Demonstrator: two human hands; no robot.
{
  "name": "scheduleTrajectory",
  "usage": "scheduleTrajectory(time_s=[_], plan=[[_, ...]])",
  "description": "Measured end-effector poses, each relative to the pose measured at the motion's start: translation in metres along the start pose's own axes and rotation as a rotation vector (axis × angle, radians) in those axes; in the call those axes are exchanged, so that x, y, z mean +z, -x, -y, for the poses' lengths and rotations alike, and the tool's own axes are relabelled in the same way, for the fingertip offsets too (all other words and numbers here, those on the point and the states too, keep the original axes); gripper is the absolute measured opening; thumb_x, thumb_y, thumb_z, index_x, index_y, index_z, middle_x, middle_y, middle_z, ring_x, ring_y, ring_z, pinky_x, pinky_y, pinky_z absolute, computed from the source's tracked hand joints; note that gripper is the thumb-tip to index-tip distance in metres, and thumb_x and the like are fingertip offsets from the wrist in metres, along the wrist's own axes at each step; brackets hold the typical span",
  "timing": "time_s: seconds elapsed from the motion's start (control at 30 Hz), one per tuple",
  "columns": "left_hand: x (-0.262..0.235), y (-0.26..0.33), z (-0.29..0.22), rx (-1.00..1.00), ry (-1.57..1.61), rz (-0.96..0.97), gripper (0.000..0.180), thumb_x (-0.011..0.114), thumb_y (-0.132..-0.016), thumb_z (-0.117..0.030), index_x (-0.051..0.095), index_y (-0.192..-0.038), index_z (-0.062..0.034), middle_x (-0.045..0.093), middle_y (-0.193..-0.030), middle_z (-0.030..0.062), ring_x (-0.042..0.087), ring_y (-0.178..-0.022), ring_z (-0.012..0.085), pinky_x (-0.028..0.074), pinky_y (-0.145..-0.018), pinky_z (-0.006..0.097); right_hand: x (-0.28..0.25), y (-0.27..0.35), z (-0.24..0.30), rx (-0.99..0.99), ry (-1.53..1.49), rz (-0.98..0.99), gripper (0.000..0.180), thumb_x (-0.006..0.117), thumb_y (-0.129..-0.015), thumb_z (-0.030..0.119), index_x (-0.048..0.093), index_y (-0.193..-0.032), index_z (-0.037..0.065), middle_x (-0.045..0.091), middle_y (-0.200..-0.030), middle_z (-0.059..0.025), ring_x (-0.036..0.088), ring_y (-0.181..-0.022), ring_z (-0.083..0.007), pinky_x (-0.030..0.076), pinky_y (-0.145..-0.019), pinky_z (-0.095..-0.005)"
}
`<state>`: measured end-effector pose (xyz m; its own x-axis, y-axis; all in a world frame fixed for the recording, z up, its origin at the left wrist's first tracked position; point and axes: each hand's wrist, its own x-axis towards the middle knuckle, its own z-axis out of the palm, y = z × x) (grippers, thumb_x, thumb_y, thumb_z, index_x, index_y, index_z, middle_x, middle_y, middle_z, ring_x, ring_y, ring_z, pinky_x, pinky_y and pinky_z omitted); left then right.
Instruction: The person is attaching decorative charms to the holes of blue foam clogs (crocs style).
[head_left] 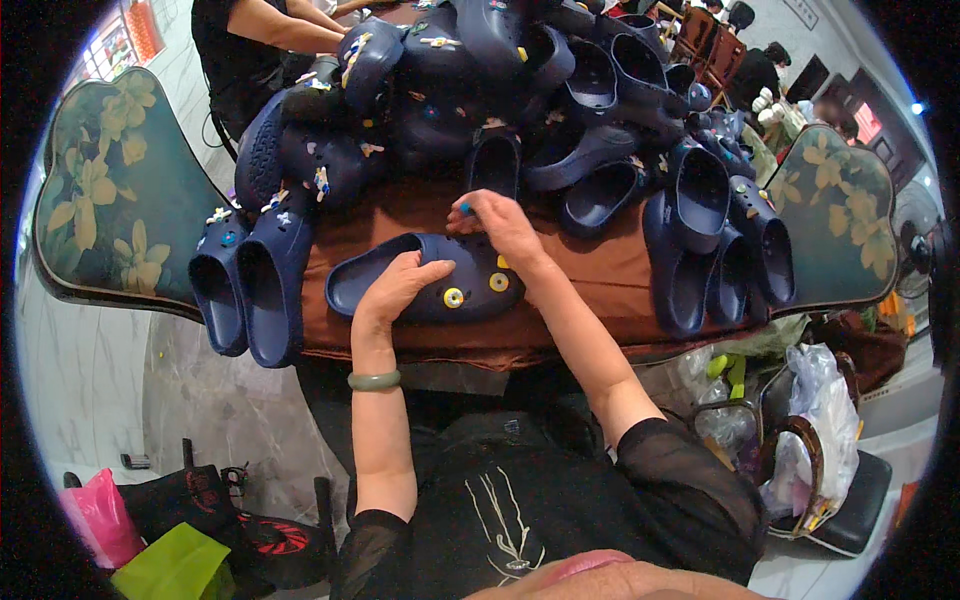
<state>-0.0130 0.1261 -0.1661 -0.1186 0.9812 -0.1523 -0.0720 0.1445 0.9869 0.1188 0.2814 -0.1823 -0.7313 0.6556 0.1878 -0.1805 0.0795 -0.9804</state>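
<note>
Near edge: black top [440,470] with a silvery necklace [517,565] hanging over it; at lower left, a pink bag [105,517] and a yellow-green bag [175,565]; at lower right, clear plastic bags [815,420] on a dark chair [858,505]. Left wrist carries a pale green bangle [374,381]. Left hand [388,290] grips the dark blue clog [432,303] at its opening, thumb stretched over the upper, other fingers mostly hidden. Clog lies sideways at the near edge of the brown cloth [590,290], toe to the right; two yellow round charms [453,298] with eye-like centres sit on its upper. Right hand [505,235] is raised just beyond the toe, fingers curled in, narrow gap; a small blue piece [466,208] shows at the fingertips, kind and hold cannot be told. To the left, two clogs [268,290] side by side, openings facing the wearer; to the right, a stacked group of clogs [680,285]. Floral panels [120,195] flank the cloth. Farther, a heap of charm-trimmed clogs [425,125]. Beyond it, upper left, a co-worker's bare arm [275,25].
</note>
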Motion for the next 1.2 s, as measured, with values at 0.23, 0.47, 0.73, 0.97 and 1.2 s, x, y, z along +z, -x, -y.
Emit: scheduleTrajectory(time_s=[0.23, 0.47, 0.73, 0.97, 1.2], plan=[[-0.012, -0.012, 0.012, 0.073, -0.131, 0.038, 0.036, 0.066, -0.085, -0.03, 0.066, -0.107, -0.0015, 0.065, -0.102, 0.001, 0.057, -0.093, 0.0108, 0.045, -0.087, 0.029, -0.033, 0.011, 0.005, -0.101, -0.559, -0.174, 0.026, 0.053, -0.098, 0.024, 0.058, -0.112, 0.003, 0.063, -0.096, -0.0097, 0.06, -0.072, -0.0173, 0.049, -0.064, -0.0284], [-0.013, -0.017, 0.01, -0.026, -0.058, -0.016, 0.036, 0.068, -0.084, -0.028, 0.066, -0.105, 0.0016, 0.067, -0.098, 0.0045, 0.062, -0.084, 0.0094, 0.049, -0.077, 0.025, -0.056, 0.058, 0.018, 0.106, -0.313, -0.364, 0.028, 0.047, -0.1, 0.031, 0.057, -0.092, 0.006, 0.054, -0.077, -0.0013, 0.046, -0.062, -0.0075, 0.036, -0.052, -0.0221], [-0.01, -0.017, 0.018, 0.1, -0.09, 0.023, 0.037, 0.066, -0.085, -0.029, 0.067, -0.103, 0.0031, 0.065, -0.095, 0.0018, 0.056, -0.087, 0.0103, 0.045, -0.079, 0.028, -0.044, 0.071, 0.001, -0.299, 0.86, -0.354, 0.046, 0.079, -0.074, 0.041, 0.052, -0.076, 0.004, 0.053, -0.077, -0.007, 0.053, -0.065, -0.0234, 0.046, -0.06, -0.0349], [0.002, 0.002, 0.0, -0.032, -0.005, -0.01, 0.034, 0.064, -0.088, -0.028, 0.066, -0.107, 0.0005, 0.066, -0.1, 0.0016, 0.059, -0.088, 0.0087, 0.047, -0.08, 0.026, -0.021, 0.065, 0.028, -0.04, 1.111, -0.242, 0.057, 0.081, -0.065, 0.052, 0.049, -0.076, 0.006, 0.051, -0.085, -0.0131, 0.058, -0.075, -0.0355, 0.047, -0.067, -0.0426], [0.0, -0.004, 0.003, -0.018, 0.051, 0.004, 0.032, 0.064, -0.089, -0.026, 0.066, -0.106, 0.0, 0.067, -0.097, 0.0017, 0.06, -0.085, 0.0084, 0.048, -0.078, 0.025, -0.034, 0.054, 0.029, -0.045, 1.044, -0.081, 0.045, 0.071, -0.079, 0.041, 0.05, -0.079, 0.002, 0.052, -0.084, -0.0174, 0.056, -0.075, -0.0378, 0.046, -0.068, -0.0455]])
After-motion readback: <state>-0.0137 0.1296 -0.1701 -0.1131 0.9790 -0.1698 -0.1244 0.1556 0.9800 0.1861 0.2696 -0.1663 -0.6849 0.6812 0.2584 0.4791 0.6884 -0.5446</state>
